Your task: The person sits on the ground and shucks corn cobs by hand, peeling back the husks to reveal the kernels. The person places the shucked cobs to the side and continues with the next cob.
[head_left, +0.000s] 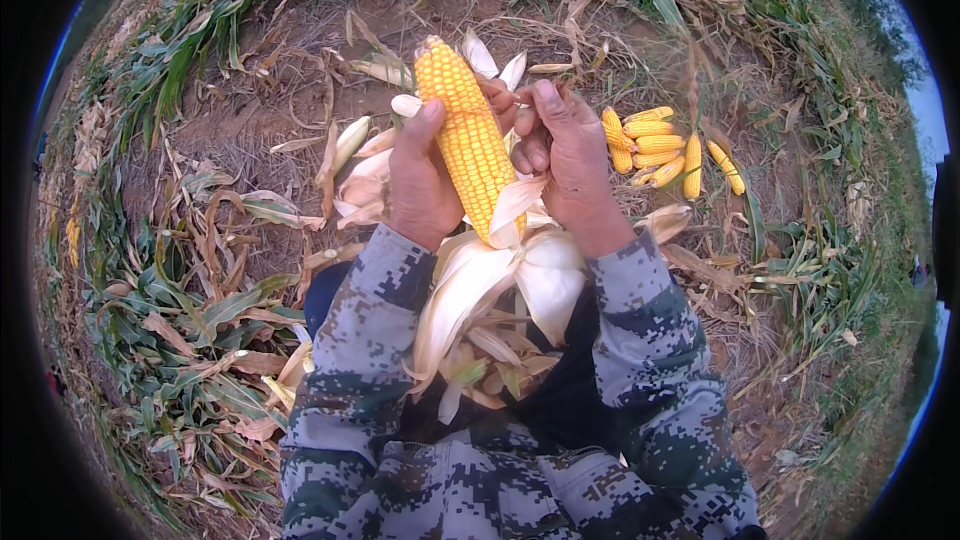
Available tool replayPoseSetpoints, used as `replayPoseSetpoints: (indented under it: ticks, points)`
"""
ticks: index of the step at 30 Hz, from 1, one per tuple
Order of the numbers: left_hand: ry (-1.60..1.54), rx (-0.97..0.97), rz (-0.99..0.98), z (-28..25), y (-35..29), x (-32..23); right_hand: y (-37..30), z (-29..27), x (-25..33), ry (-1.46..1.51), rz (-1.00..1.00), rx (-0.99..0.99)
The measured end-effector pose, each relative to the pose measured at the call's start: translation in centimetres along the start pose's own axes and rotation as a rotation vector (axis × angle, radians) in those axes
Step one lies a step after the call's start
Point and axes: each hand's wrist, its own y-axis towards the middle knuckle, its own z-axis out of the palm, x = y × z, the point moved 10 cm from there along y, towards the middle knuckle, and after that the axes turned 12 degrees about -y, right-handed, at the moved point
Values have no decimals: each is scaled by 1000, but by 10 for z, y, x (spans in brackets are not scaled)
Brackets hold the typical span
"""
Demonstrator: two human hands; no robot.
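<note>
Holding a long, yellow, tapered ear of corn (470,145) above bare brown soil (265,105).

In the head view, the left hand (422,180) is closed around the ear, thumb on its front; the right hand (570,155) is curled beside its right edge, thumb and fingers close together, though whether they grip anything I cannot tell. Pale, papery husk leaves (465,285) spread at the ear's lower end, between pixel-camouflage fabric sleeves (370,310). Beyond the right hand lies a pile of smaller-looking yellow ears (655,145).

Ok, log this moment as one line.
left hand: around yellow cob | right hand: curled beside it | husk: peeled down | bare cobs: piled at right
</note>
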Motion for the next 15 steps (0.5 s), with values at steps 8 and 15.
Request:
replayPoseSetpoints:
  ticks: [8, 15]
  points:
    - [298, 46, 132, 6, -10, 4, -6, 19, -32, 124, 108, 18]
    - [515, -2, 418, 6, -19, -21, -4, 22, -34, 86, 75, 76]
